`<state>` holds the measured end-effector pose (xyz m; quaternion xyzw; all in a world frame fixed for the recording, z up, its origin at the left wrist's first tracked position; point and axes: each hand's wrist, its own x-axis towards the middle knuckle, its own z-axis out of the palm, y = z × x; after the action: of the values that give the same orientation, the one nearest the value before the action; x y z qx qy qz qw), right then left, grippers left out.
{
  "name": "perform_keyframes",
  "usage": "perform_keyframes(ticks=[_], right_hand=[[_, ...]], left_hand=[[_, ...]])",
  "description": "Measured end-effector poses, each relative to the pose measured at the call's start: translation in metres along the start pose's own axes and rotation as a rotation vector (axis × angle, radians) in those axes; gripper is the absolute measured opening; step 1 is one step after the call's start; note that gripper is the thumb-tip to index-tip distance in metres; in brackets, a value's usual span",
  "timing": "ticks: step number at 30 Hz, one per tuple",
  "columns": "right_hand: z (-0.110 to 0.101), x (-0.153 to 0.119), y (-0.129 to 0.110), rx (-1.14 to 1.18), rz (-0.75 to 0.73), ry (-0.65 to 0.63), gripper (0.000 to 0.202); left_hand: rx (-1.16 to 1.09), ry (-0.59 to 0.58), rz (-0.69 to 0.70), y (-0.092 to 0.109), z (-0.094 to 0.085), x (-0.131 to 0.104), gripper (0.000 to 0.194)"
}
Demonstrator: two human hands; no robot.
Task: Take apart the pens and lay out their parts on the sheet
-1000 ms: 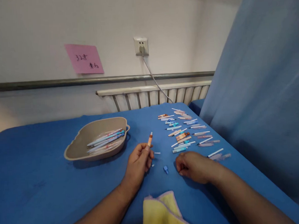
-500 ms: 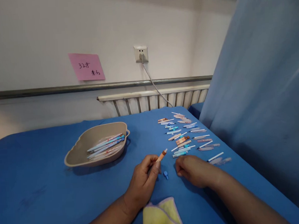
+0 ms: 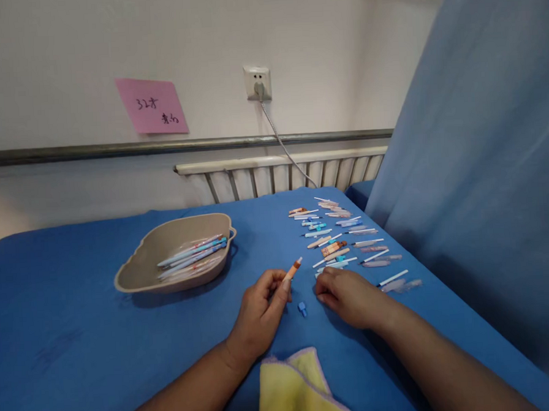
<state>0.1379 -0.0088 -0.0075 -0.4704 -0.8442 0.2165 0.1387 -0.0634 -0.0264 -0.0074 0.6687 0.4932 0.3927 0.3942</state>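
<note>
My left hand (image 3: pixel 260 310) pinches an orange pen barrel (image 3: pixel 292 269) with a brown band and a pale tip that points up and to the right. My right hand (image 3: pixel 348 295) rests at the near end of the laid-out pen parts, its fingers curled. Those fingertips cover most of a light-blue pen barrel (image 3: pixel 318 275); whether they grip it is hidden. Between the hands a small blue pen piece (image 3: pixel 302 308) lies on the blue sheet. Beyond the right hand are rows of pen parts, among them orange barrels (image 3: pixel 334 248) and white refills (image 3: pixel 392 278).
A beige tray (image 3: pixel 143 261) with several pens (image 3: pixel 192 257) stands on the left. A yellow cloth (image 3: pixel 288 392) lies at the front. Behind the blue sheet (image 3: pixel 81 375) are a white rail (image 3: pixel 276 160) and a wall socket (image 3: pixel 258 83). A blue curtain (image 3: pixel 479 158) hangs at the right.
My right hand has shifted slightly forward, and its fingers now cover most of the near light-blue barrel. My left hand keeps its hold on the orange barrel. The camera view has tilted slightly down.
</note>
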Motion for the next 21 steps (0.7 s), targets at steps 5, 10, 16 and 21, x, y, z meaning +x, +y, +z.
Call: perform_keyframes(ticks=[5,10,16,21], right_hand=[[0.014,0.005,-0.021,-0.022,0.031,0.045,0.021],[0.027,0.008,-0.022,0.064,-0.001,0.079,0.009],[0.012,0.015,-0.009,0.968,0.158,0.491,0.021],[-0.001,0.012,-0.015,1.453,0.119,0.52,0.024]], left_hand=[[-0.031,-0.003,-0.004,-0.002,0.003,0.002,0.023],[-0.004,-0.015,0.004,0.0,0.002,0.001,0.023],[0.022,-0.068,0.024,0.008,0.002,-0.005,0.023],[-0.034,-0.167,-0.022,0.012,0.007,-0.008,0.023]])
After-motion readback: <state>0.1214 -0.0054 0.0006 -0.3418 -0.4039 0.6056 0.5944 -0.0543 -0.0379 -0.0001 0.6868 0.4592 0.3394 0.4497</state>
